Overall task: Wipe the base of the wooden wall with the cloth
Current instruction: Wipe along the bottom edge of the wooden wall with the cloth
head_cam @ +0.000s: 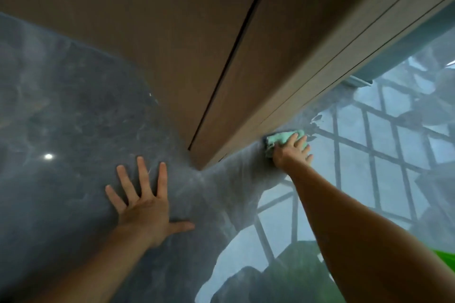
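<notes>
The wooden wall [172, 39] fills the upper half of the view, with a dark vertical seam and a paler base strip [307, 86] running down to the floor. A crumpled mint-green cloth [280, 139] is pressed against the bottom of that strip where it meets the floor. My right hand [293, 154] lies on top of the cloth, fingers curled over it. My left hand [145, 200] rests flat on the floor to the left, fingers spread, holding nothing.
The glossy grey marble floor [73, 118] reflects a window grid [369, 155] on the right and a ceiling light [48, 156] on the left. A corner of the wall juts out between my hands. A bright green object [445, 257] shows at the right edge.
</notes>
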A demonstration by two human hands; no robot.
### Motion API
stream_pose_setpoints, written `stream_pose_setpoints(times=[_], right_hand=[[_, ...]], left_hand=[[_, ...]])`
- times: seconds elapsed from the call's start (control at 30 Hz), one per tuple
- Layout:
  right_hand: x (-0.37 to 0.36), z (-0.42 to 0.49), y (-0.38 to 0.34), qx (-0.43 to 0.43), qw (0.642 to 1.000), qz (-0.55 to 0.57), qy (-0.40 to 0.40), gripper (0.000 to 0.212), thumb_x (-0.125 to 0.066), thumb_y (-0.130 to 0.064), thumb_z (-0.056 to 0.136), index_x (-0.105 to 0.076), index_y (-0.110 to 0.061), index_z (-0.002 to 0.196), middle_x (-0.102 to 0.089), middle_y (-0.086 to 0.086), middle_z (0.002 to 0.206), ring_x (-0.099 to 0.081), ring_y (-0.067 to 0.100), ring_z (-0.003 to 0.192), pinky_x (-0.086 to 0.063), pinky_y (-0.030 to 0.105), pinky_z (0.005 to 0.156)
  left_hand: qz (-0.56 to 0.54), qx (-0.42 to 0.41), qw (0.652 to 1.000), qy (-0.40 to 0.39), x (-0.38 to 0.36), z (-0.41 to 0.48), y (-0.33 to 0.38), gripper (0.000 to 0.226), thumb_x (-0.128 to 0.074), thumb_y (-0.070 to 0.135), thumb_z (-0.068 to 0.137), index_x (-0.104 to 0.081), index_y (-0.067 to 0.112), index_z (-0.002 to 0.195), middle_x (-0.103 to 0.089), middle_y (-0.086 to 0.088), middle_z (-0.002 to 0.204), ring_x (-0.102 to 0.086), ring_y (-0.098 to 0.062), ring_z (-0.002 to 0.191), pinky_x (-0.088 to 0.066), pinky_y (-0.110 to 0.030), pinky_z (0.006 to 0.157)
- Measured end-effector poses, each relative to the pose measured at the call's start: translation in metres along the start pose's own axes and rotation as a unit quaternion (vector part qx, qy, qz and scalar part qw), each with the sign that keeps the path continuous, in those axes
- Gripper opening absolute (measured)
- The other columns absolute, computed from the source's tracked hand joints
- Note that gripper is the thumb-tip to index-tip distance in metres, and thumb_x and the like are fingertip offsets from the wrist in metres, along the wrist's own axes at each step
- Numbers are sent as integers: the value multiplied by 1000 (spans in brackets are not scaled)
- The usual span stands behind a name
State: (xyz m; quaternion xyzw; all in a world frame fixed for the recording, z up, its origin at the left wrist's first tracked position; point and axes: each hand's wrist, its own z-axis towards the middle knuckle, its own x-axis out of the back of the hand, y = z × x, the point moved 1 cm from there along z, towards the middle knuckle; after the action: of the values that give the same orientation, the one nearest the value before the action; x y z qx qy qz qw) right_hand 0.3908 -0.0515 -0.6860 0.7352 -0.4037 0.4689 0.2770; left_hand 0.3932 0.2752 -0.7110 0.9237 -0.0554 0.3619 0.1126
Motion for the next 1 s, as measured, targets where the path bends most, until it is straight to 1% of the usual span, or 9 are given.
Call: stream_pose_setpoints(times=[0.13,0.23,0.3,0.4,0.5,0.63,0.77,0.9,1.0], right_hand=[[-59,-103,-34,164,986,24,-19,76,-23,-49,98,13,-7,149,18,22,158,18,44,142,5,53,116],[-96,-187,-56,283,958,15,-45,81,-22,-55,94,13,-7,149,22,23,156,25,45,140,10,53,114],[-97,-200,-53,319,947,-13,-43,78,-22,-53,96,13,-9,149,22,22,157,28,43,139,12,50,114],[-98,-215,-39,357,932,-49,-29,74,-19,-51,98,27,-15,145,27,16,156,35,36,136,15,46,115],[-109,-222,-47,368,928,-52,-23,74,-12,-55,97,39,-19,138,33,14,154,40,33,135,17,46,114],[-113,-223,-91,369,929,-36,1,76,-17,-51,98,20,-8,148,22,20,157,29,39,140,13,48,116],[-107,-202,-185,430,902,-38,24,76,-30,-43,97,5,-1,149,10,24,159,18,41,144,4,52,119],[-73,-140,-296,471,876,-90,55,73,-32,-42,98,-2,0,150,8,23,159,12,39,145,5,48,119],[-65,-131,-324,464,876,-113,60,74,-32,-44,97,-4,0,150,5,23,160,9,37,146,3,47,120]], left_hand=[[-16,-14,1000,-3,12,-13,5,146,-45,98,43,58,26,118,68,-18,125,52,-55,121,18,-75,103],[24,-82,996,29,13,-20,-21,147,-50,94,47,44,26,137,64,-10,130,40,-51,134,12,-71,109],[52,-89,993,54,11,-27,-57,146,-42,98,43,34,27,145,53,-7,145,33,-43,142,6,-70,112],[31,-14,995,92,5,-41,-99,140,-17,106,39,40,27,140,49,-6,149,39,-36,141,9,-68,112],[21,-23,994,105,-2,-34,-107,142,-15,107,36,44,27,137,57,-5,142,53,-34,129,16,-68,109],[9,-41,997,68,-2,-32,-108,154,-35,103,30,52,26,131,63,-7,137,57,-38,124,23,-69,105],[2,-38,996,81,-6,-29,-111,154,-36,102,29,49,28,134,58,-7,142,53,-39,129,23,-70,105],[6,-45,992,115,-15,-26,-115,156,-34,103,26,36,28,144,48,-8,151,43,-38,138,24,-67,106],[0,-48,992,118,-14,-26,-115,156,-36,102,27,34,28,145,47,-7,152,41,-37,139,28,-65,105]])
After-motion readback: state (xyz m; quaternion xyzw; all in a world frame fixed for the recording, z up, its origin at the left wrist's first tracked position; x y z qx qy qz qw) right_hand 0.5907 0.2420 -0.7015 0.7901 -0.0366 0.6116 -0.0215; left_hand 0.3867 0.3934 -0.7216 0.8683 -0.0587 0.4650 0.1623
